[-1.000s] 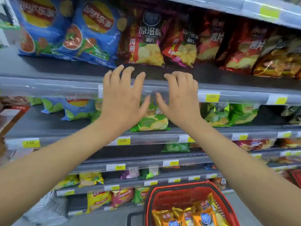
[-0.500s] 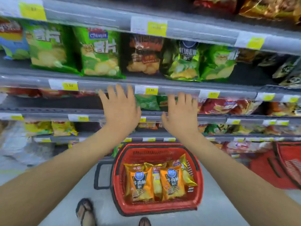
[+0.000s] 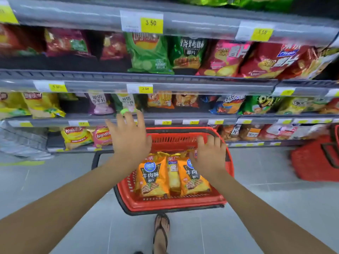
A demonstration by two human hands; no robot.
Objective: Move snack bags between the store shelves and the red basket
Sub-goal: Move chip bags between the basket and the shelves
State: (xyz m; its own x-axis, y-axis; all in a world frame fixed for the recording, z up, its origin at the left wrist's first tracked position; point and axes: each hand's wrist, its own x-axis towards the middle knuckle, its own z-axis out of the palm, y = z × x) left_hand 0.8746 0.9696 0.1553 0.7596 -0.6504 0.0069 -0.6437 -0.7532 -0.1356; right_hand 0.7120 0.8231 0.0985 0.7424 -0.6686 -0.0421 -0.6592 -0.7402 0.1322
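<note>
Standing on the grey floor (image 3: 55,184) before the shelves (image 3: 183,86), the red basket (image 3: 183,204) holds three snack bags side by side. There is an orange bag (image 3: 152,178) at the left, a narrow yellow bag (image 3: 173,176) in the middle and a second orange bag (image 3: 195,182) at the right.

The left hand (image 3: 131,138) is spread wide with straight fingers, palm down, and it holds nothing. It is above the far left corner of the basket. The right hand (image 3: 209,158) is also open, its fingers only a little bent, and it holds nothing. It is over the tops of the bags and hides part of the second orange bag; if it touches them I cannot tell.

The shelves carry rows of chip bags, with yellow price tags (image 3: 151,23) on their edges. Another basket (image 3: 315,158), also red, is on the floor at the right, well apart. A foot in a sandal (image 3: 161,233) is just beside the near rim of the red basket.
</note>
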